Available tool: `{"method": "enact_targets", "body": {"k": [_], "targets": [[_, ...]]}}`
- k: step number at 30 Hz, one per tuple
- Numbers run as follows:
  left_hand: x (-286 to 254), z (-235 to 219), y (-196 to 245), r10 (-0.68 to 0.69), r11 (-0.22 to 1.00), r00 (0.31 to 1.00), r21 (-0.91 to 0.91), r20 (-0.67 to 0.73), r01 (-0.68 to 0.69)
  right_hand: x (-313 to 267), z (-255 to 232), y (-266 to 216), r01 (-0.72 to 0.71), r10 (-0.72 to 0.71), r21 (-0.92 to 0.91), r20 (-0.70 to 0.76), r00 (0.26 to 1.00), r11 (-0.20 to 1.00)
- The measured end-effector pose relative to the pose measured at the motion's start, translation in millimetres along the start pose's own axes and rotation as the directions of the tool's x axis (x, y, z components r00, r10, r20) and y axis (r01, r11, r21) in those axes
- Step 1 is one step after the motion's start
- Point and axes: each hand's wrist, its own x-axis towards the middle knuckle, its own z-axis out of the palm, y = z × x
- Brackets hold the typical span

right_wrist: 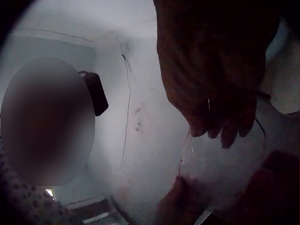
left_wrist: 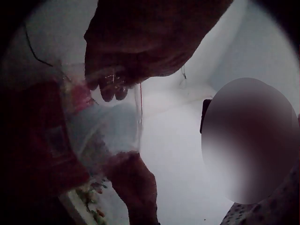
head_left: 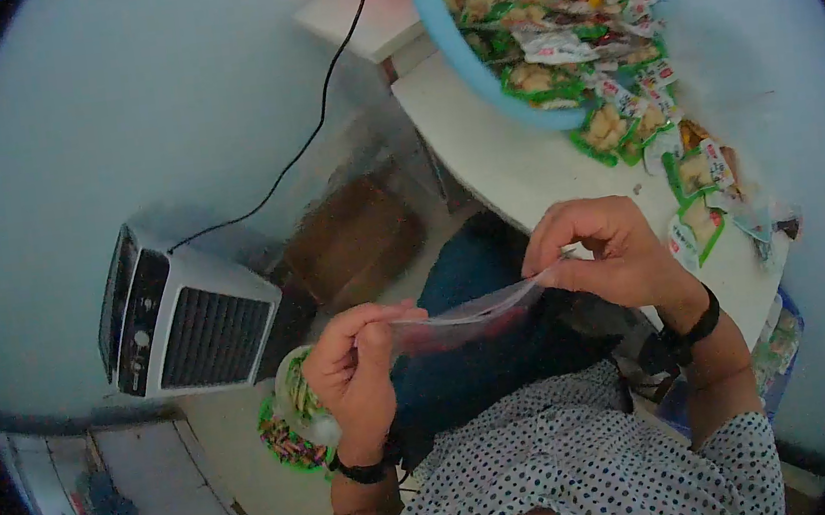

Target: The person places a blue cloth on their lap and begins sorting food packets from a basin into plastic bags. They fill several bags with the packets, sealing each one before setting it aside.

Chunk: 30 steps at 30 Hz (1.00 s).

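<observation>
A clear plastic bag [head_left: 465, 324] with red print stretches between both hands, over the lap. At its left end the left hand [head_left: 354, 369] pinches the top edge between thumb and curled fingers. The right hand [head_left: 613, 248] pinches the opposite end of that edge, slightly higher in the head view. Light shows through the bag [left_wrist: 110, 126] in the left wrist view, and its red print appears there on one side. The right wrist view is dark; the right hand's fingertips [right_wrist: 228, 139] show at the bag's edge.
A blue basin [head_left: 474, 80] heaped with small green-and-white food packets [head_left: 551, 47] stands on the white table [head_left: 477, 155]. More packets [head_left: 697, 192] lie along the table's right side. A boxy air cooler [head_left: 208, 319], a brown carton [head_left: 355, 233] and a green-patterned bag [head_left: 296, 436] are at the left.
</observation>
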Motion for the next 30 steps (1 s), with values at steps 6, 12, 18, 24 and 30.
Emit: {"method": "enact_targets", "body": {"k": [6,12,18,24,30], "targets": [[-25,-29,-14,-0.074,0.986,0.992,0.140,-0.099,0.087,4,18,23,-0.128,0.128,0.059,-0.002,0.992,0.990],[-18,-33,-3,-0.025,1.000,0.998,0.012,0.050,0.025,5,24,32,0.003,0.009,0.106,-0.111,0.994,0.994],[-7,-32,3,0.031,0.937,0.997,0.346,0.074,-0.055,-1,20,34,-0.022,0.036,0.106,-0.135,0.990,0.994],[3,-18,15,0.170,0.840,0.980,0.504,0.101,-0.198,0,21,35,-0.001,0.021,0.152,-0.127,0.992,0.988],[19,9,32,0.259,0.565,0.882,0.679,0.394,-0.469,-2,21,32,-0.032,0.045,0.140,-0.092,0.995,0.990]]}}
